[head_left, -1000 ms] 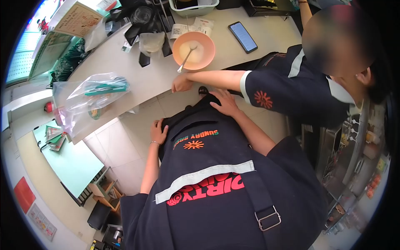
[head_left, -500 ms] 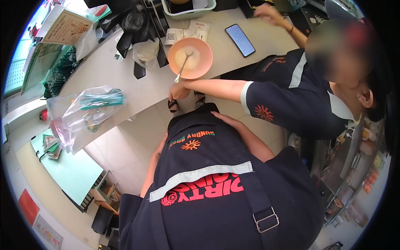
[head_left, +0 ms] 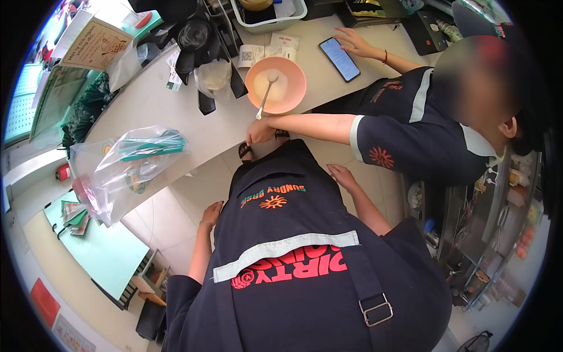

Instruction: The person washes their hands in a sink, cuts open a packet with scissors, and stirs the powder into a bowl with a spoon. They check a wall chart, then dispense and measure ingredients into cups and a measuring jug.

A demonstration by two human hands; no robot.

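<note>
My left hand [head_left: 212, 215] hangs at the left side of my dark apron [head_left: 275, 182], with its fingers loosely extended and nothing in them. On the other side, my right hand [head_left: 342, 176] is just off the apron, fingers stretched out, holding nothing. Ahead on the counter [head_left: 217, 126] stands a pink bowl [head_left: 295, 82] with a whitish content and a metal spoon [head_left: 265, 100] leaning in it. A co-worker's hand [head_left: 258, 130] rests at the counter edge below the bowl. Their other hand [head_left: 356, 43] reaches over a smartphone [head_left: 340, 60] with a lit screen.
A clear plastic bag [head_left: 111, 170] with a teal item lies on the left of the counter. Behind the bowl are paper packets [head_left: 284, 46] and a light basket [head_left: 272, 24]. The co-worker [head_left: 404, 141] stands close on my right; shelves [head_left: 475, 264] are behind.
Both my hands have come away from the apron, outward to either side. The co-worker's far hand has moved down to the smartphone. The view has shifted slightly.
</note>
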